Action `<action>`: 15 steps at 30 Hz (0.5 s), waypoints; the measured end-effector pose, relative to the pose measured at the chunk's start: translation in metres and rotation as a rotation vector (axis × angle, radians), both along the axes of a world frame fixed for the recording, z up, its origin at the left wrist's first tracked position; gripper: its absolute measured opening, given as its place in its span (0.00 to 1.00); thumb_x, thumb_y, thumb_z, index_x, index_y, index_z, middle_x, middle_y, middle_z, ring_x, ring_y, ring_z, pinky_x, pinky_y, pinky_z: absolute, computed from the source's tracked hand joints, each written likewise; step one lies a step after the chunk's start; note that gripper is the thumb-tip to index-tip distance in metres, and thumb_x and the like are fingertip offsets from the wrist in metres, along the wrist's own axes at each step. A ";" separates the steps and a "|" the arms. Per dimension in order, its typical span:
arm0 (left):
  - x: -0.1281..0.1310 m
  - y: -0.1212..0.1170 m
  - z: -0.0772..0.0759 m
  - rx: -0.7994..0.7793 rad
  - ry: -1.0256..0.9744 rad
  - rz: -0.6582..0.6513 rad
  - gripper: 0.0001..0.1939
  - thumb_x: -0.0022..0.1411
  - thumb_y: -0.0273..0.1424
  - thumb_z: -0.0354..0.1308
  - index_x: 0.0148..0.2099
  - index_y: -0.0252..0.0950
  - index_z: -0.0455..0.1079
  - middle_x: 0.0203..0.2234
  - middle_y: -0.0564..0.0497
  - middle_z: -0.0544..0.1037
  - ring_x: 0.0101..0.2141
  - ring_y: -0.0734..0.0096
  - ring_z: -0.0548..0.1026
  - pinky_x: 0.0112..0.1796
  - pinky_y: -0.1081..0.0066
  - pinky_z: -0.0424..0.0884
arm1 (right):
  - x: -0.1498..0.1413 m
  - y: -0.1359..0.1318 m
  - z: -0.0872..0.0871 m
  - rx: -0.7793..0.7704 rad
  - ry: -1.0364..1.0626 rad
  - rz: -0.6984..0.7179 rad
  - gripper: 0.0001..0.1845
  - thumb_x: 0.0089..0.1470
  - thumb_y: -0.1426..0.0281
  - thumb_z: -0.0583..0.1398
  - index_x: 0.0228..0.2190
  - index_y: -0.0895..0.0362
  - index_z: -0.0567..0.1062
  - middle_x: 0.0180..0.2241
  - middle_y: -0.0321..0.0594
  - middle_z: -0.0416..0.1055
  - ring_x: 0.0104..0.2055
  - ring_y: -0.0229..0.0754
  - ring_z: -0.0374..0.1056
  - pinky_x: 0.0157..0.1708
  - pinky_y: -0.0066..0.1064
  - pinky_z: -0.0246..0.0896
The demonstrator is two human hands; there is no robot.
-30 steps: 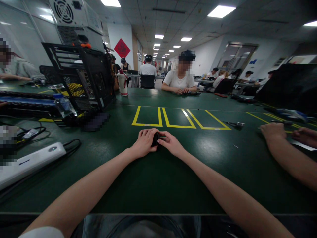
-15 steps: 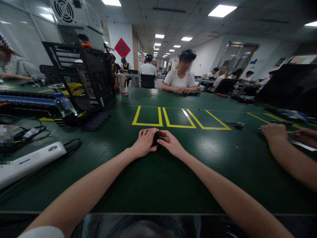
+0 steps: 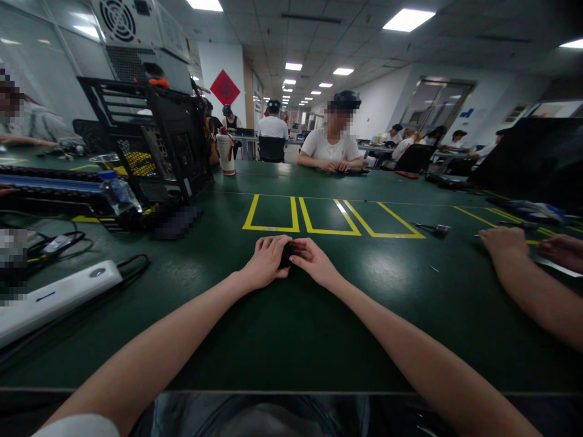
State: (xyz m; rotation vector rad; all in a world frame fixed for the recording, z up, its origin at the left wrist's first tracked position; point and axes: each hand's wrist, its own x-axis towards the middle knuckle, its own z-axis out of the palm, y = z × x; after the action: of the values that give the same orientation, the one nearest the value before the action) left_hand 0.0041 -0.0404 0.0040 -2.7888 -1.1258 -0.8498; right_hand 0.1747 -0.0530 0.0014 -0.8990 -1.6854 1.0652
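Observation:
Both my hands meet over the green table, around a small black object. My left hand wraps it from the left, fingers curled over its top. From the right, my right hand pinches it between thumb and fingers. Most of the object is covered by my fingers, so its kind does not show. Just beyond my hands, yellow tape outlines several areas on the tabletop.
A white power strip with black cables lies at left, below a black computer case and a bottle. A white cup stands farther back. At right are a metal tool and a co-worker's arm. Another person sits opposite.
My hands and the black object stay almost exactly where they were. Only slight shifts show in the co-worker's hands at the right.

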 end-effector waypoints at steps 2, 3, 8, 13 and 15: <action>0.000 0.000 0.000 -0.002 0.000 -0.003 0.31 0.49 0.31 0.55 0.54 0.36 0.46 0.48 0.43 0.61 0.49 0.56 0.59 0.48 0.55 0.54 | 0.001 0.000 0.001 -0.019 -0.034 0.013 0.19 0.46 0.70 0.58 0.42 0.54 0.63 0.43 0.40 0.64 0.46 0.40 0.64 0.48 0.38 0.59; 0.000 0.000 0.000 -0.005 0.001 -0.004 0.31 0.49 0.31 0.55 0.54 0.36 0.46 0.48 0.43 0.61 0.49 0.55 0.59 0.48 0.54 0.53 | 0.001 0.000 0.001 -0.026 -0.044 0.021 0.18 0.46 0.70 0.58 0.42 0.55 0.63 0.43 0.40 0.64 0.46 0.41 0.64 0.48 0.39 0.59; -0.001 0.000 0.001 -0.018 0.007 -0.008 0.33 0.48 0.30 0.56 0.54 0.36 0.46 0.49 0.43 0.61 0.49 0.55 0.59 0.48 0.55 0.53 | 0.000 -0.005 0.003 -0.019 -0.010 0.045 0.19 0.43 0.71 0.60 0.39 0.54 0.63 0.42 0.38 0.64 0.45 0.40 0.64 0.46 0.38 0.61; 0.000 0.000 0.001 -0.006 0.010 -0.006 0.31 0.50 0.32 0.55 0.54 0.36 0.46 0.48 0.42 0.61 0.49 0.55 0.59 0.48 0.55 0.53 | -0.002 -0.007 0.006 -0.027 0.019 0.038 0.13 0.45 0.69 0.59 0.36 0.54 0.65 0.38 0.36 0.65 0.41 0.38 0.67 0.44 0.36 0.63; 0.000 -0.001 0.002 -0.011 0.004 -0.005 0.31 0.50 0.32 0.55 0.54 0.36 0.46 0.48 0.43 0.61 0.49 0.56 0.59 0.48 0.55 0.53 | -0.002 -0.006 0.006 -0.015 0.012 0.020 0.13 0.45 0.69 0.59 0.36 0.54 0.65 0.38 0.36 0.66 0.41 0.38 0.67 0.44 0.36 0.63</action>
State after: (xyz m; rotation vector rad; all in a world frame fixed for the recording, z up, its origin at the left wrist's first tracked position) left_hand 0.0040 -0.0413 0.0057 -2.8022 -1.1271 -0.8407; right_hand 0.1725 -0.0588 0.0072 -0.8859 -1.6818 1.0957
